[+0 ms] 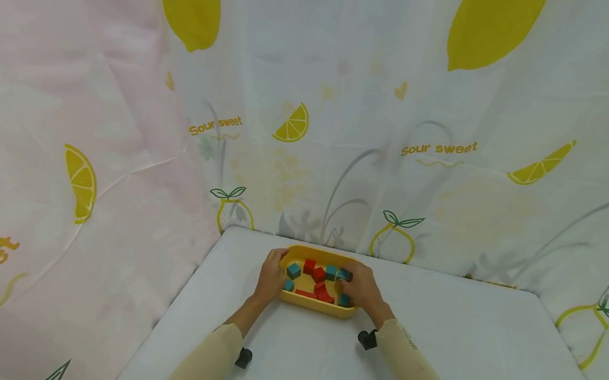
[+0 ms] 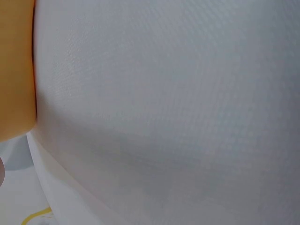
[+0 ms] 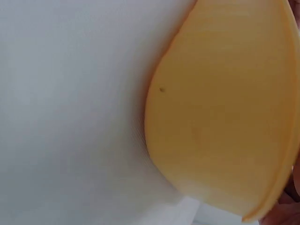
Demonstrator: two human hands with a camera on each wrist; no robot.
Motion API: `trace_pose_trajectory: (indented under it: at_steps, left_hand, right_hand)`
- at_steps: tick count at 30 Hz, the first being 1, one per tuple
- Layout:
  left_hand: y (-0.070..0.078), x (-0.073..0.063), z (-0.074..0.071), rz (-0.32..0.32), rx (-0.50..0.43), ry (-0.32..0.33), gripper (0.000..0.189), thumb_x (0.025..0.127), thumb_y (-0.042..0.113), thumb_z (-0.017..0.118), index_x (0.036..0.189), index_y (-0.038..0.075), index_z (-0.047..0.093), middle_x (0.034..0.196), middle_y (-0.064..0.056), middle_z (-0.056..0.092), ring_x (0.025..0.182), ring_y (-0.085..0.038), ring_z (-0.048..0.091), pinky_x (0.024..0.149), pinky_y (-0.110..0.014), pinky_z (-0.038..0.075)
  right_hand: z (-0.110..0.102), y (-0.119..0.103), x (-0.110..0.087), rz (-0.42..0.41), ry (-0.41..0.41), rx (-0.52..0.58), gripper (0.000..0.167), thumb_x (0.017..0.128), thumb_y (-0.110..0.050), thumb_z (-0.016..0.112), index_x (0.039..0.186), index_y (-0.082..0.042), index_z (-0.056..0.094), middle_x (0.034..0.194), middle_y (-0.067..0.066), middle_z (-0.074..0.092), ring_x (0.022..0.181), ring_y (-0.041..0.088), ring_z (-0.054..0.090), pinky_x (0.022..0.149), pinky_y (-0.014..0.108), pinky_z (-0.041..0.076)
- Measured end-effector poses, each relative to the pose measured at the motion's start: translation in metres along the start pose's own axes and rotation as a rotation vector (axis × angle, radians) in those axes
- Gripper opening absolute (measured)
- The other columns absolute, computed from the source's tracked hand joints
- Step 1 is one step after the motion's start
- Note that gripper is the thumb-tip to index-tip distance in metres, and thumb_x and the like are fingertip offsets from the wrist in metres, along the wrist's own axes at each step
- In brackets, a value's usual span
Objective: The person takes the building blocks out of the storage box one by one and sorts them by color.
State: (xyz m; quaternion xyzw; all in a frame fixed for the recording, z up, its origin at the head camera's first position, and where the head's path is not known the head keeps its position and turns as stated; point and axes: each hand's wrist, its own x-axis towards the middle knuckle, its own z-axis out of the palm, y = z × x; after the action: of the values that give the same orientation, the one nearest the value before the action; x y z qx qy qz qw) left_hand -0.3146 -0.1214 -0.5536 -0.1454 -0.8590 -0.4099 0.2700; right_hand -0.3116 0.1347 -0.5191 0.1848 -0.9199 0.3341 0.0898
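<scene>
A yellow tray point(image 1: 323, 308) rests on the white table and holds several red and blue blocks. In the head view my left hand point(image 1: 269, 276) grips its left end, fingers at the rim. My right hand point(image 1: 362, 285) reaches over the right end, its thumb and fingers inside around a blue block point(image 1: 343, 274). Red blocks point(image 1: 319, 274) and a long red piece point(image 1: 305, 294) lie mid-tray, with a blue block point(image 1: 293, 270) near the left. In the right wrist view the tray's outer wall point(image 3: 220, 108) hides most of the fingers.
The white tabletop point(image 1: 305, 353) spreads around the tray. Lemon-printed cloth point(image 1: 326, 174) hangs behind the table and along the left side, close beyond the tray. Black wrist mounts point(image 1: 367, 340) show below both sleeves.
</scene>
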Motion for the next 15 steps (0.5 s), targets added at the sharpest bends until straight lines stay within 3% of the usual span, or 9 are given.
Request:
trace_pose_trajectory:
  at_steps: [15]
  left_hand:
    - [-0.005,0.001,0.003,-0.019,-0.007,-0.006,0.053,0.074,-0.026,0.043,0.123,-0.007,0.055,0.119,-0.018,0.055,0.113,-0.030,0.056,0.100,-0.040,0.047]
  right_hand:
    - [-0.047,0.016,-0.011,-0.036,0.090,-0.029,0.037,0.080,-0.004,0.077,0.116,0.004,0.069,0.103,0.010,0.068,0.090,0.023,0.061,0.082,0.042,0.056]
